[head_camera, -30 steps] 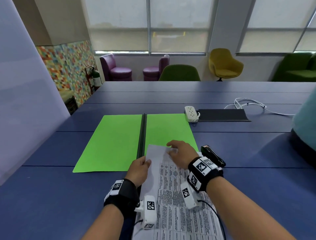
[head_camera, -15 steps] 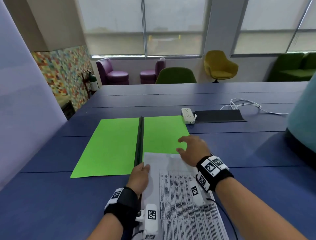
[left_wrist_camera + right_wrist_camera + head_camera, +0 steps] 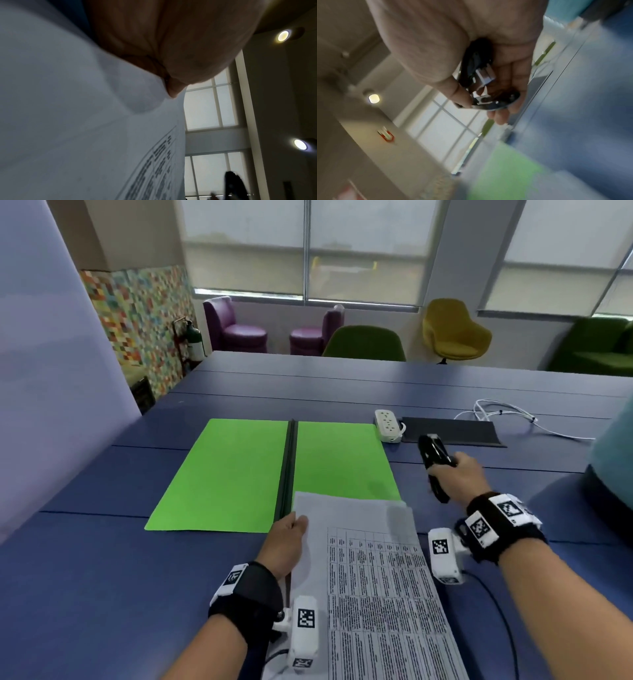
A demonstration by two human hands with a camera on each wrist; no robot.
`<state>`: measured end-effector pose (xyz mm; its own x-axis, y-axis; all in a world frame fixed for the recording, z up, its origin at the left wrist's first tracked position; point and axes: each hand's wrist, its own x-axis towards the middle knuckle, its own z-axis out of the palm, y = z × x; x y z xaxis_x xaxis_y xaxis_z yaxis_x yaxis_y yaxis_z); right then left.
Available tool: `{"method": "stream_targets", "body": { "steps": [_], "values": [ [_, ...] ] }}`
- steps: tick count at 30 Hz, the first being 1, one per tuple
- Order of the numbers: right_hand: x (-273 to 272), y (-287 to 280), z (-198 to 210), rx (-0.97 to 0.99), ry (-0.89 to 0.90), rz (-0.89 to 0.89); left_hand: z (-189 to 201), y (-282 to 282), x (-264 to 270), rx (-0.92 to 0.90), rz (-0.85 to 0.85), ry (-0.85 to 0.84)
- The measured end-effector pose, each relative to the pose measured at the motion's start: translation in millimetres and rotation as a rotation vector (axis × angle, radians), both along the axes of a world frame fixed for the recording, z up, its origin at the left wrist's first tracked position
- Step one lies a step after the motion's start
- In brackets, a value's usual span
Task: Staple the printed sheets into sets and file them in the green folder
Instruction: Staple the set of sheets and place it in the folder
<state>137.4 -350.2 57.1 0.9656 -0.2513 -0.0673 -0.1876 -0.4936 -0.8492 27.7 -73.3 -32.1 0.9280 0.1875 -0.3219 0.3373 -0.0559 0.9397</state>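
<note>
The green folder [image 3: 239,474] lies open and flat on the blue table [image 3: 85,577], its black spine running away from me. Printed sheets [image 3: 373,577] with a table of text lie in front of me, their top edge over the folder's right half. My left hand [image 3: 287,539] pinches the sheets [image 3: 85,135] at their upper left edge, thumb on top. My right hand [image 3: 455,477] grips a black stapler [image 3: 433,453] and holds it lifted above the table, right of the folder. In the right wrist view the stapler [image 3: 479,81] sits in the curled fingers, metal parts showing.
A white power strip [image 3: 387,426] and a black mat [image 3: 452,433] lie behind the folder's right corner, with a white cable [image 3: 507,412] further right. A teal and dark object [image 3: 613,474] stands at the right edge. Chairs stand beyond the table.
My right hand left the top of the sheets, went right to the stapler and picked it up off the table. My left hand kept its hold on the sheets.
</note>
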Motion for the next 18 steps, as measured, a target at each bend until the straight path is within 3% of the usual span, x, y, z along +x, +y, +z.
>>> {"method": "stream_targets", "body": {
  "steps": [3,5,6,9,11,14,18],
  "values": [
    [-14,45,33,0.565,0.009,0.151,2,-2,-1,-0.049,0.020,-0.008],
    [-26,81,43,0.717,0.128,0.253,6,-3,-3,-0.040,0.014,-0.015],
    [-31,97,45,0.680,0.188,0.301,6,-4,-3,-0.042,0.011,-0.034],
    [-43,131,39,0.078,0.299,0.497,-4,-3,-2,-0.073,0.015,-0.087],
    [-47,145,30,-0.179,0.364,0.626,-8,-1,-1,-0.105,-0.014,-0.071],
    [-45,153,18,-0.224,0.417,0.684,0,-2,-4,-0.102,-0.046,-0.098],
    [-27,146,13,-0.269,0.320,0.612,-1,-3,-4,-0.012,-0.047,-0.126]
  ]
}}
